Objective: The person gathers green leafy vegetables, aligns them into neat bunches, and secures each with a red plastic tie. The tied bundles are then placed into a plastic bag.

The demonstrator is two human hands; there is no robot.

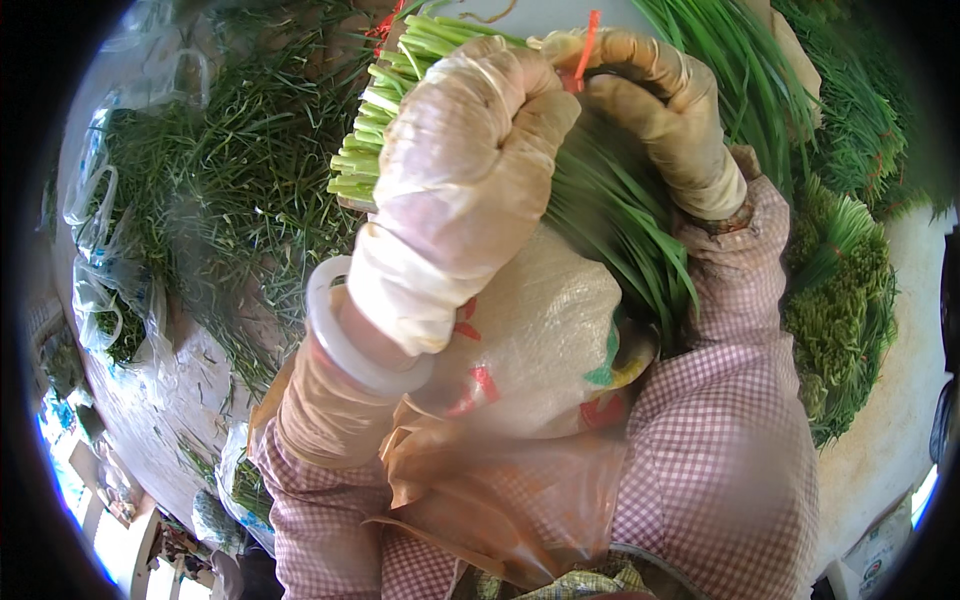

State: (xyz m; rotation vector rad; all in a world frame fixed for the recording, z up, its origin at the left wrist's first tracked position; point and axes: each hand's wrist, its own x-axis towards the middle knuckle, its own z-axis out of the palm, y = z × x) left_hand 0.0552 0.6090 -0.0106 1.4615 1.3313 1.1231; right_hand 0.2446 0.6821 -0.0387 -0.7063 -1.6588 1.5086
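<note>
A bunch of long green leafy stalks, likely garlic chives (pixel 371 150), lies before me with its pale cut ends to the left. Its dark leaves (pixel 615 217) trail down to the right. My left hand (pixel 472 157), in a whitish glove, lies over the bunch with thumb and forefinger pinched together beside a red tie (pixel 587 52). From the right, my right hand (pixel 667 105), in a stained glove, curls thumb and forefinger around the tie. Its tail sticks up between the two hands. The fingertips partly hide where the tie meets the stalks.
Loose green trimmings (pixel 232 180) cover the left side, near clear plastic bags (pixel 97 217). Tied green bunches (pixel 840 300) are piled at right, with more loose leaves (pixel 720 67) at the top. A white woven sack (pixel 525 330) and a brown plastic sheet (pixel 510 495) lie below my hands.
</note>
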